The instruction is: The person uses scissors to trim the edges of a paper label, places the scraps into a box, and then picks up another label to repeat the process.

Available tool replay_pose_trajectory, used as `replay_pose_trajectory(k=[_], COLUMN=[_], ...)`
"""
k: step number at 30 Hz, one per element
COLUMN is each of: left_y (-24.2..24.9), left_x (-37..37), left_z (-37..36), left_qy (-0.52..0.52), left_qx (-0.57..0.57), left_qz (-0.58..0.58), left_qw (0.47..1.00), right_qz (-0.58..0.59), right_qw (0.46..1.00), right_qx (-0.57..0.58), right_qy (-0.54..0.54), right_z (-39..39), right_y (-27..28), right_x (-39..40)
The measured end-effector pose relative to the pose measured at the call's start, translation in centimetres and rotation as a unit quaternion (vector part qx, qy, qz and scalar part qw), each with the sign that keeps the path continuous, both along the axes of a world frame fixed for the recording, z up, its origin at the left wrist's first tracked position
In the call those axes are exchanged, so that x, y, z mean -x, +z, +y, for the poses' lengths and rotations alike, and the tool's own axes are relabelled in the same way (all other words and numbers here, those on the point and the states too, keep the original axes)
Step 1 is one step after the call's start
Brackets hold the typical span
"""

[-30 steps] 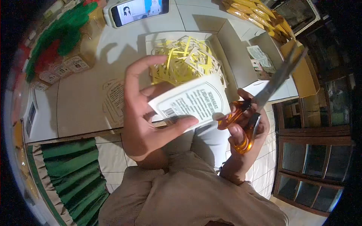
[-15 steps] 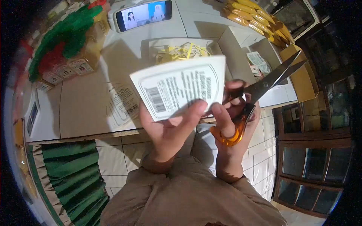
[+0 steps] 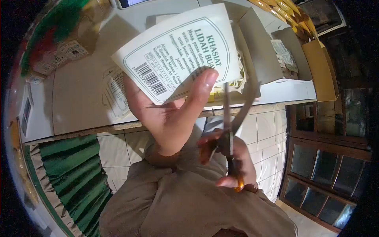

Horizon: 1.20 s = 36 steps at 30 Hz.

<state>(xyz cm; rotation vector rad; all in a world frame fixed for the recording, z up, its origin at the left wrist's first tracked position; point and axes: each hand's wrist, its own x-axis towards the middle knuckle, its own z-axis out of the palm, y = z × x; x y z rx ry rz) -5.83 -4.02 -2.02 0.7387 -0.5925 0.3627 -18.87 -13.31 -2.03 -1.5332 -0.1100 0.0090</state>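
Fingers (image 3: 203, 89) of the left hand (image 3: 164, 122) are pinched onto the lower part of a printed label (image 3: 177, 51), held tilted over the desk (image 3: 75, 114). Scissors (image 3: 226, 144) are gripped in the blurred right hand (image 3: 242, 158), their blades (image 3: 226, 106) parted near the label's lower right edge; whether they touch cannot be told. Paper is probably best cut flat and steady, in slow strokes, with fingers held clear.

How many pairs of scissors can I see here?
1: the scissors in the person's right hand, blades spread apart, lower in the picture than the printed label in the left hand. Others could be hidden behind the label or boxes.
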Motion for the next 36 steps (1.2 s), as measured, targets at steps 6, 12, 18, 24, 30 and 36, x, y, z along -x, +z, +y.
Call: replay_pose_trajectory(k=[6,12,18,24,30,36], left_y=[0.6,0.9,0.7,0.7,0.6,0.4], left_x=[0.8,1.4,1.2,1.0,1.7,1.5], left_z=[-0.8,-1.2,-1.2,-1.1,-1.4,-1.1], left_qy=[0.022,0.087,0.075,0.102,0.093,0.098], left_qx=[-0.011,-0.057,-0.038,-0.078,-0.039,-0.087], left_qz=[0.031,0.07,0.035,-0.001,0.053,0.012], left_qw=[0.999,0.992,0.996,0.992,0.993,0.991], right_qz=[0.013,0.03,-0.023,-0.006,0.005,0.002], right_qw=[0.999,0.999,0.998,0.996,0.996,0.996], right_qx=[0.019,0.0,0.03,0.031,0.034,0.025], right_qy=[-0.029,-0.044,-0.059,-0.083,-0.082,-0.089], right_z=[0.4,0.4,0.1,0.3,0.4,0.6], right_y=[0.1,1.1,0.6,0.8,0.9,0.9], right_x=[-0.2,-0.9,-1.1,-1.3,-1.2,-1.5])
